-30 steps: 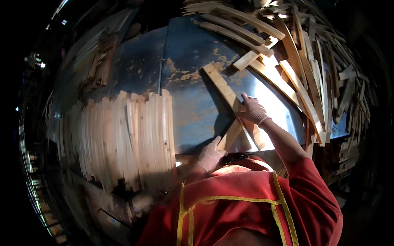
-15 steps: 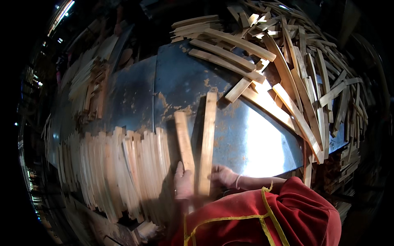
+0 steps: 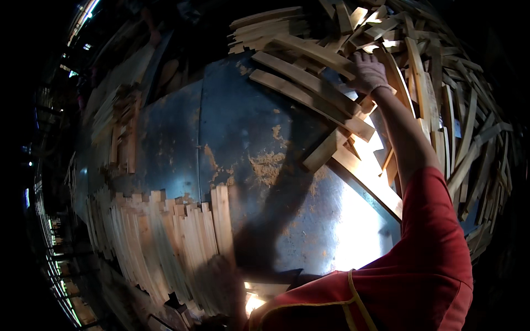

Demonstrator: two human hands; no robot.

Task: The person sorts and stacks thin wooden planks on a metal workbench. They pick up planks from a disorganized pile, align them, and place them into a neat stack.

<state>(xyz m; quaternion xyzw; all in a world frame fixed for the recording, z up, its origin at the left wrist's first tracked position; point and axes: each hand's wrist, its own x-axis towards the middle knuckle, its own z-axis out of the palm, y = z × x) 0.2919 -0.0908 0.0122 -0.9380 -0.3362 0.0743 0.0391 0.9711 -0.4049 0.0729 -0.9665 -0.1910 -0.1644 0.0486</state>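
Note:
My right hand (image 3: 369, 73), in a pale glove, is stretched out to the loose pile at the upper right. Its fingers are bent round the near end of a wooden strip (image 3: 316, 51). Just below, two more strips lie slantwise, the nearer strip (image 3: 309, 102) crossing over a short piece (image 3: 321, 150). My left hand (image 3: 223, 278) is dim and blurred beside the right end of a row of upright-looking, side-by-side strips (image 3: 160, 237); its fingers cannot be made out. At that end of the row lie two pale strips (image 3: 222, 212).
A dark metal tabletop (image 3: 221, 121) carries patches of sawdust (image 3: 268, 165) and a bright glare. A big tangled heap of strips (image 3: 441, 99) covers the right side. Stacked strips stand at the back (image 3: 265, 27) and far left (image 3: 124, 129). Another person's hand (image 3: 155, 37) shows at the upper left.
My right hand has gone from the near middle up to the pile at the upper right. The two strips between my hands have left that spot; pale strips now lie at the row's right end.

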